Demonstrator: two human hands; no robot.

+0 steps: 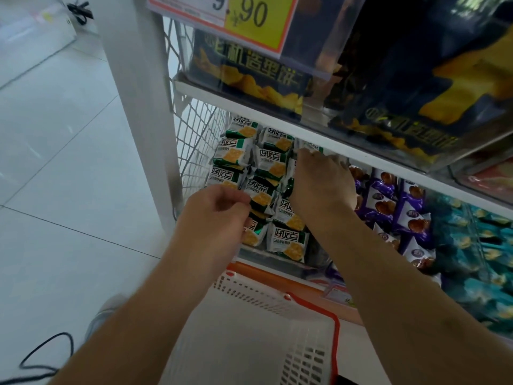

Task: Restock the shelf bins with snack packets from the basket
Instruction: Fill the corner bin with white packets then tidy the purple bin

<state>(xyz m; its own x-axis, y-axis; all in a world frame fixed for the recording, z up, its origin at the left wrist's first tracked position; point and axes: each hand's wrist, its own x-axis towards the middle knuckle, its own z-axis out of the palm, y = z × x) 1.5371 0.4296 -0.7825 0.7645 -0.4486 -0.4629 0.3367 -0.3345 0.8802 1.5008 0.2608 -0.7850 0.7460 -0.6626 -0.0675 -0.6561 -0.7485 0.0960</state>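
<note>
Several green-and-white cracker packets (270, 159) fill the leftmost shelf bin (277, 259), lying in overlapping rows. My left hand (216, 209) pinches the edge of one green-and-white packet (259, 194) at the front left of the bin. My right hand (322, 182) reaches deeper into the same bin and grips a packet (312, 147) near the back, under the upper shelf. The white basket (249, 295) with red handles sits on the floor below my arms; I see no packets in its visible part.
Purple packets (388, 201) and teal packets (477, 245) fill the bins to the right. The upper shelf (249, 104) carries dark blue chip bags and a 9.90 price tag. A wire mesh side panel (194, 140) and a white post bound the left. A black cable lies on the floor tiles.
</note>
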